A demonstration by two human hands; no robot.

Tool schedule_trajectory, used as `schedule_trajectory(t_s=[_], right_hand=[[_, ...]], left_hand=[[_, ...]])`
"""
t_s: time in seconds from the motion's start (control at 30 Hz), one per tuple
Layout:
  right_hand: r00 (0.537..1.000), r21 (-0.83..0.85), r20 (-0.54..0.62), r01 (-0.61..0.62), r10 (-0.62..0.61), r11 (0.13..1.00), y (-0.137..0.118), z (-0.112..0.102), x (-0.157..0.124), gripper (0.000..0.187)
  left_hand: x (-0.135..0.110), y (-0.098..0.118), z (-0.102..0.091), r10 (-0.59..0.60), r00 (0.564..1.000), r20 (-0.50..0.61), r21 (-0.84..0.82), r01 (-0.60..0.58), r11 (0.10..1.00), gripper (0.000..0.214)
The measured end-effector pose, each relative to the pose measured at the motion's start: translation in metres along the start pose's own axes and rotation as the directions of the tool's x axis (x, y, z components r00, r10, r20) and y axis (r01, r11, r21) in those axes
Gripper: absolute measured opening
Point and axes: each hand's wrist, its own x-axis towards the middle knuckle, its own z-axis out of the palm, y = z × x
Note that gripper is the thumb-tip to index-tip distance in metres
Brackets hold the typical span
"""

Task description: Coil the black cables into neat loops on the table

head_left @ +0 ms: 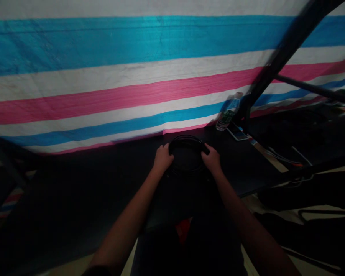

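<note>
A black coil of cable (186, 142) lies on the dark table (103, 180) in front of me. My left hand (162, 158) is closed on the coil's left side. On the coil's right side my right hand (212, 158) grips it with curled fingers. Both forearms reach forward from the bottom of the picture. The scene is dim and the coil's lower part blends into the dark table.
A striped blue, white and pink tarp (132, 76) hangs behind the table. A plastic water bottle (227, 113) and a phone (238, 133) lie at the back right. A black metal frame post (278, 57) slants up there. Loose cables (281, 156) lie on the right.
</note>
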Motion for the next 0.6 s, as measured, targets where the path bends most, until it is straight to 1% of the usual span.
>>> schedule_trajectory(t_s=[0.1,0.2,0.3,0.37,0.43,0.53,0.6], right_hand=[[0.998,0.076,0.055,0.016,-0.02,0.997,-0.023,0.019,-0.02,0.054],[0.994,0.137,0.104,0.03,-0.044,0.99,-0.049,0.037,-0.046,0.052],[0.987,0.197,0.146,0.04,-0.07,0.98,-0.071,0.049,-0.073,0.05],[0.981,0.23,0.175,0.046,-0.088,0.972,-0.081,0.052,-0.086,0.05],[0.972,0.253,0.21,0.05,-0.106,0.966,-0.084,0.052,-0.091,0.049],[0.965,0.327,0.242,0.012,-0.097,0.945,-0.083,0.051,-0.08,0.054],[0.964,0.393,0.258,-0.042,-0.066,0.919,-0.083,0.054,-0.068,0.06]], left_hand=[[-0.021,-0.031,-0.031,-0.038,0.999,-0.013,-0.043,0.037,0.998,0.043],[-0.043,-0.061,-0.063,-0.095,0.995,-0.027,-0.085,0.092,0.992,0.038],[-0.065,-0.088,-0.085,-0.169,0.98,-0.102,-0.103,0.159,0.982,0.037],[-0.081,-0.103,-0.093,-0.221,0.958,-0.182,-0.112,0.203,0.973,0.039],[-0.095,-0.114,-0.096,-0.253,0.937,-0.239,-0.122,0.23,0.966,0.043],[-0.107,-0.123,-0.096,-0.281,0.91,-0.305,-0.176,0.236,0.956,0.043],[-0.108,-0.122,-0.091,-0.324,0.883,-0.34,-0.306,0.222,0.926,0.044]])
